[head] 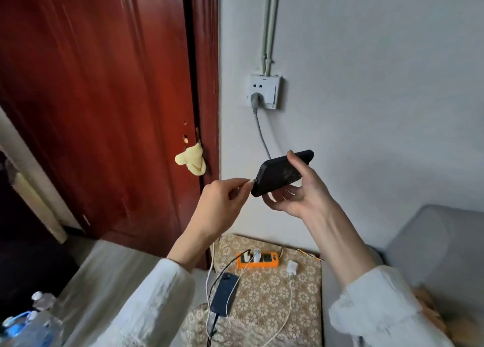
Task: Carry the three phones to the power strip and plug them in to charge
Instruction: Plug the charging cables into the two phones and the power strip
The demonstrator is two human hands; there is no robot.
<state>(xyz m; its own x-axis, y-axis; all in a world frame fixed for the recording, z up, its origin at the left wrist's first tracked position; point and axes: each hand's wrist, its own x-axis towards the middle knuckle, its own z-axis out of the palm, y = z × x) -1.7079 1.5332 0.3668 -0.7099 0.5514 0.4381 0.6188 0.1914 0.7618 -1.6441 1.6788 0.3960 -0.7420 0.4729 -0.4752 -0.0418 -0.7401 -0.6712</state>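
Observation:
My right hand (298, 192) holds a black-cased phone (281, 173) up in front of the wall, back side toward me. My left hand (222, 205) pinches a cable plug (251, 183) at the phone's lower left end. Below, an orange power strip (258, 260) lies on a patterned cushion (288, 302), with two chargers plugged into it. A dark blue phone (224, 294) rests on the cushion with a cable at its near end. A loose white charger (292, 267) with its white cable lies right of the strip. I see no third phone.
A red wooden door (104, 97) stands at left with a yellow cloth (192, 159) at its latch. A wall socket (263, 91) holds a grey plug and cord. Water bottles (28, 320) sit at lower left. A grey seat (440, 255) is at right.

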